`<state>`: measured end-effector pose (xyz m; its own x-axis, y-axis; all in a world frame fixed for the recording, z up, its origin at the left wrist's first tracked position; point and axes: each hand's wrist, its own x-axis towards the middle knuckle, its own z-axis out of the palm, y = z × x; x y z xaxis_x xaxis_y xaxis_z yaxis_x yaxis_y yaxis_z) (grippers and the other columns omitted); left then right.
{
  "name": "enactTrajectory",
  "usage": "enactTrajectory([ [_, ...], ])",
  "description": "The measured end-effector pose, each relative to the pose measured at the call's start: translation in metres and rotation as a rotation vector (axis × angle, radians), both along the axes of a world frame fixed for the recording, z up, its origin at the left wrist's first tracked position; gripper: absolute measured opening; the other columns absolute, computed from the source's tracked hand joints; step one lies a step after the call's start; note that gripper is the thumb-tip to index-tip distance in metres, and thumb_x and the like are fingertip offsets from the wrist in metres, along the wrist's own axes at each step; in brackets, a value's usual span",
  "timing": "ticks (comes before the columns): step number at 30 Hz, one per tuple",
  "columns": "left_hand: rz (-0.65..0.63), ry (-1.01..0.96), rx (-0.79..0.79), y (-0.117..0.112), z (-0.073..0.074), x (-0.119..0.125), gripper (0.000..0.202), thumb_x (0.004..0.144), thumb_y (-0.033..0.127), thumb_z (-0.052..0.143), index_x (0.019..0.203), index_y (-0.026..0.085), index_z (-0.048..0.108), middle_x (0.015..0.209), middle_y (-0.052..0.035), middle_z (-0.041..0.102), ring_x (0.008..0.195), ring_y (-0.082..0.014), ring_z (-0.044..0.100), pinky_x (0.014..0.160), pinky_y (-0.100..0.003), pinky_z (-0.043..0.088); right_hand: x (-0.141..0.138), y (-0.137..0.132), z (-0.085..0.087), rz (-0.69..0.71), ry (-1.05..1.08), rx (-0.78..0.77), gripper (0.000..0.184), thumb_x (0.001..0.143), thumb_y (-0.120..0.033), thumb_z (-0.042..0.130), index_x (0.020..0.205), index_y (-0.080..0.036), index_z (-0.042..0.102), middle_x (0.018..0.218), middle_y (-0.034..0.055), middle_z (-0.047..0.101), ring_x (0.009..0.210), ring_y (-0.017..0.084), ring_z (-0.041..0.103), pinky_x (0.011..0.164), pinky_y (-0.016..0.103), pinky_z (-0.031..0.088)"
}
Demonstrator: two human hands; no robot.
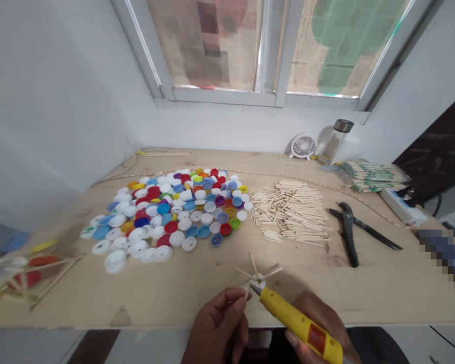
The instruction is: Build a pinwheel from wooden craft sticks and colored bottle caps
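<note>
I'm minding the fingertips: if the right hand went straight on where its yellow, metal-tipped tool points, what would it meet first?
Probably the thin, pale wooden stick pinched in the left hand, by the round white plastic cap; the tool's tip appears almost at the stick, though depth is unclear.

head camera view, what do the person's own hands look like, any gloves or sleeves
The bare, ungloved left hand and the bare, ungloved right hand show no rings or markings on the parts in view. No sleeve shows; the picture's lower edge hides whatever is worn higher up.
</note>
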<state>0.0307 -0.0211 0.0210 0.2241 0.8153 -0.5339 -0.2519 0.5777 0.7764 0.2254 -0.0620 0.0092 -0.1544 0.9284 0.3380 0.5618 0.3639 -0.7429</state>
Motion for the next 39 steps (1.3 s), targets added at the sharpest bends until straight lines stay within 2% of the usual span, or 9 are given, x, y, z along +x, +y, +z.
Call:
enactTrajectory([
  [8, -0.002, 0.041, 0.036, -0.002, -0.001, -0.002, 0.05, 0.064, 0.058, 0.073, 0.087, 0.016, 0.06, 0.04, 0.0062, 0.056, 0.029, -0.0019, 0.034, 0.035, -0.015, 0.018, 0.002, 0.0, 0.001, 0.001, -0.019, 0.016, 0.021, 0.089, -0.037, 0.048, 0.074, -0.023, 0.047, 0.063, -0.0023, 0.048, 0.052, 0.013, 0.048, 0.047, 0.024, 0.032],
  [12, -0.005, 0.052, 0.045, -0.001, -0.002, -0.003, 0.051, 0.063, 0.059, 0.072, 0.088, 0.016, 0.06, 0.04, 0.0065, 0.056, 0.029, -0.0022, 0.034, 0.035, -0.015, 0.019, 0.002, 0.0, -0.001, 0.016, -0.012, 0.073, 0.023, 0.091, -0.039, 0.044, 0.075, -0.023, 0.048, 0.061, -0.0024, 0.047, 0.05, 0.013, 0.046, 0.047, 0.024, 0.031],
  [19, -0.007, 0.067, 0.053, -0.001, -0.003, -0.002, 0.05, 0.063, 0.059, 0.072, 0.086, 0.016, 0.061, 0.041, 0.0057, 0.057, 0.029, -0.0021, 0.035, 0.034, -0.014, 0.02, 0.003, 0.0, -0.004, 0.006, -0.022, 0.082, 0.027, 0.09, -0.042, 0.043, 0.071, -0.023, 0.042, 0.059, -0.0033, 0.045, 0.049, 0.012, 0.043, 0.047, 0.025, 0.028],
  [25, -0.008, 0.067, 0.049, -0.001, -0.004, -0.002, 0.05, 0.061, 0.059, 0.073, 0.085, 0.016, 0.062, 0.04, 0.0057, 0.056, 0.029, -0.0024, 0.034, 0.034, -0.015, 0.019, 0.006, 0.0, -0.005, 0.02, -0.068, 0.047, 0.028, 0.091, -0.043, 0.043, 0.072, -0.023, 0.043, 0.061, -0.0026, 0.047, 0.052, 0.013, 0.047, 0.048, 0.025, 0.03],
  [29, -0.014, 0.074, 0.05, -0.001, -0.004, -0.002, 0.052, 0.061, 0.061, 0.073, 0.084, 0.016, 0.062, 0.039, 0.0061, 0.055, 0.029, -0.0025, 0.034, 0.034, -0.015, 0.019, 0.006, 0.0, -0.005, -0.006, -0.066, 0.094, 0.029, 0.09, -0.044, 0.042, 0.07, -0.023, 0.043, 0.059, -0.0029, 0.046, 0.05, 0.013, 0.044, 0.048, 0.025, 0.03],
  [33, -0.026, 0.091, 0.063, -0.002, -0.004, -0.003, 0.051, 0.062, 0.062, 0.071, 0.082, 0.016, 0.062, 0.039, 0.0065, 0.054, 0.03, -0.0028, 0.033, 0.036, -0.016, 0.019, 0.008, -0.001, 0.004, -0.028, -0.054, 0.005, 0.024, 0.089, -0.037, 0.048, 0.07, -0.023, 0.045, 0.062, -0.0032, 0.047, 0.052, 0.012, 0.048, 0.049, 0.024, 0.033],
  [36, -0.06, 0.127, 0.074, -0.001, -0.006, -0.005, 0.05, 0.065, 0.064, 0.068, 0.08, 0.017, 0.061, 0.041, 0.0062, 0.054, 0.032, -0.004, 0.034, 0.037, -0.017, 0.021, 0.01, -0.008, 0.006, -0.066, 0.005, -0.109, 0.026, 0.086, -0.04, 0.052, 0.068, -0.023, 0.048, 0.061, -0.003, 0.049, 0.053, 0.013, 0.051, 0.048, 0.022, 0.038],
  [37, -0.085, 0.152, 0.093, 0.0, -0.006, -0.006, 0.049, 0.066, 0.064, 0.067, 0.078, 0.017, 0.06, 0.042, 0.0058, 0.054, 0.033, -0.0048, 0.036, 0.038, -0.017, 0.023, 0.011, -0.011, 0.004, -0.126, 0.043, -0.159, 0.025, 0.084, -0.043, 0.056, 0.07, -0.023, 0.051, 0.064, -0.0019, 0.053, 0.056, 0.014, 0.055, 0.049, 0.022, 0.041],
  [39, -0.114, 0.235, 0.169, 0.001, -0.006, -0.008, 0.046, 0.069, 0.063, 0.064, 0.073, 0.018, 0.058, 0.045, 0.0054, 0.054, 0.038, -0.0068, 0.04, 0.042, -0.019, 0.029, 0.011, -0.017, -0.001, -0.298, 0.154, -0.26, 0.022, 0.08, -0.045, 0.062, 0.085, -0.024, 0.06, 0.079, 0.0021, 0.065, 0.072, 0.019, 0.063, 0.058, 0.023, 0.05],
])
